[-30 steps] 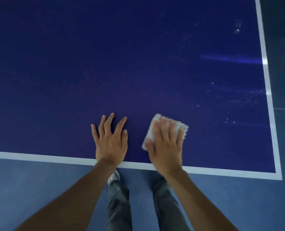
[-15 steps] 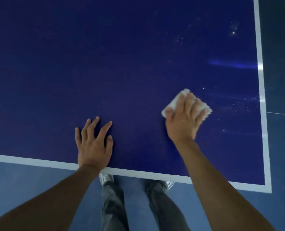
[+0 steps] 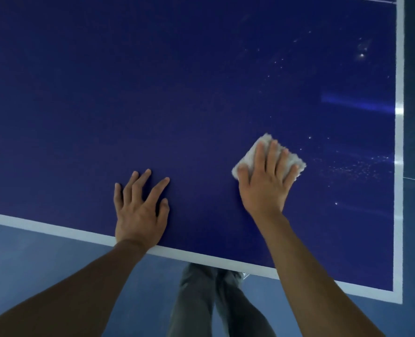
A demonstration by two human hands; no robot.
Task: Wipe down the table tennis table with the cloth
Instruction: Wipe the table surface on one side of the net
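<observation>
The dark blue table tennis table fills most of the view, with a white line along its near edge and its right edge. My right hand lies flat on a small white cloth, its straight fingers pressing the cloth onto the tabletop right of centre. My left hand rests flat on the bare surface near the front edge, fingers spread. Pale dust specks dot the surface to the right of the cloth.
The table's front right corner lies at the lower right. Blue floor shows in front of the table and to its right. My legs in grey trousers stand below the front edge.
My right hand slid the cloth away from the front edge and to the right, across the tabletop. My left hand stayed planted near the front edge.
</observation>
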